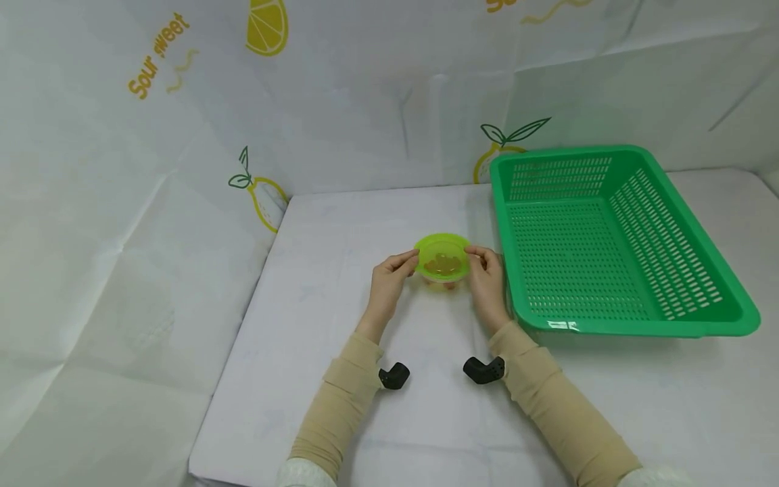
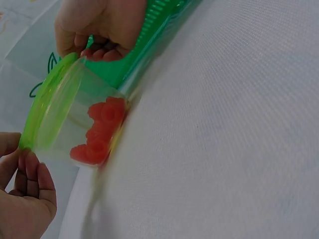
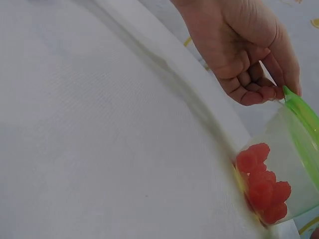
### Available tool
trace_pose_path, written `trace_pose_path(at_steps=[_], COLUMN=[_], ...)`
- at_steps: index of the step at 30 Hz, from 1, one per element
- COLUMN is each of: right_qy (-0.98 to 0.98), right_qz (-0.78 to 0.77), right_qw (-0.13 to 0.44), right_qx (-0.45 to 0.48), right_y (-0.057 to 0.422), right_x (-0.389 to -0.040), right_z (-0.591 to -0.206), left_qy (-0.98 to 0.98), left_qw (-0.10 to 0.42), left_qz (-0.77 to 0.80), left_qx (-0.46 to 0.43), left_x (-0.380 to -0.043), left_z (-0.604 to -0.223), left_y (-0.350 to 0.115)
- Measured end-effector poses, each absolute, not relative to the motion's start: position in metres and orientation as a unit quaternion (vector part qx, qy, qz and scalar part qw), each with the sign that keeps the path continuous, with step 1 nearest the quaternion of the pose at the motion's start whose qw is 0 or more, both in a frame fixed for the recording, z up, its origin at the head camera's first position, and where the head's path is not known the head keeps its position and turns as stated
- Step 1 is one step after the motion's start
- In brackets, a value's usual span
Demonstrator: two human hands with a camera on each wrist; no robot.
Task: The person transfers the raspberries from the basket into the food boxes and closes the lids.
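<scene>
A clear plastic tub [image 2: 75,119] with a green lid [image 1: 443,257] over its rim stands on the white table, between the two hands. Several raspberries [image 3: 261,186] lie at its bottom. My left hand [image 1: 388,281] pinches the lid's left edge between thumb and fingers. On the opposite edge, my right hand [image 1: 489,284] pinches the lid in the same way. In the left wrist view the right hand [image 2: 102,27] is at the top, near the lid's far edge. The right wrist view cuts off most of the right hand. Whether the lid is sealed all round cannot be told.
A large green plastic basket [image 1: 633,328] with slotted walls stands just right of the right hand, with its bare floor showing. White cloth [image 1: 292,379] covers the table. Behind and to the left hang white sheets [image 1: 377,135] printed with lemons.
</scene>
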State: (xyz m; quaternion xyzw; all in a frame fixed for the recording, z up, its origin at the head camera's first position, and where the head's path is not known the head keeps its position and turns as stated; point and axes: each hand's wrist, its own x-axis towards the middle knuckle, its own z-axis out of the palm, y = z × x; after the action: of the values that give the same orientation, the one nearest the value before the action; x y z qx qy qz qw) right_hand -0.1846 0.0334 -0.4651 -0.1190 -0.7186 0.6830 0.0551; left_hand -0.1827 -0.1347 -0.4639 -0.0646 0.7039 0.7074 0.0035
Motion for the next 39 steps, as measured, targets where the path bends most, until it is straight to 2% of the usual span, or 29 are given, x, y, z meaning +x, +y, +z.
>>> trace_pose_path(at_steps=[6,14,23,26,33,39], right_qy=[-0.725,-0.751,-0.754,-0.751,-0.752,-0.749], right_qz=[0.68,0.657,0.654,0.657,0.656,0.66], right_qw=[0.061,0.031,0.056,0.049,0.046,0.065], right_qx=[-0.094,-0.057,-0.028,-0.03,-0.031,-0.014], right_y=[0.038,0.042,0.045,0.045,0.043,0.042], right_x=[-0.186,-0.19,-0.191,-0.189,-0.176,-0.175], right_z=[-0.471,-0.474,-0.481,-0.482,-0.464,-0.453], left_qy=[0.706,0.692,0.692,0.676,0.625,0.613], left_qw=[0.008,0.049,0.039,0.045,0.085,0.078], left_qz=[0.706,0.72,0.72,0.735,0.775,0.785], left_qx=[-0.059,-0.027,-0.029,-0.038,-0.037,-0.031], left_x=[-0.183,-0.185,-0.188,-0.188,-0.181,-0.184], left_z=[-0.47,-0.476,-0.48,-0.481,-0.469,-0.464], left_y=[-0.134,-0.133,-0.129,-0.129,-0.129,-0.128])
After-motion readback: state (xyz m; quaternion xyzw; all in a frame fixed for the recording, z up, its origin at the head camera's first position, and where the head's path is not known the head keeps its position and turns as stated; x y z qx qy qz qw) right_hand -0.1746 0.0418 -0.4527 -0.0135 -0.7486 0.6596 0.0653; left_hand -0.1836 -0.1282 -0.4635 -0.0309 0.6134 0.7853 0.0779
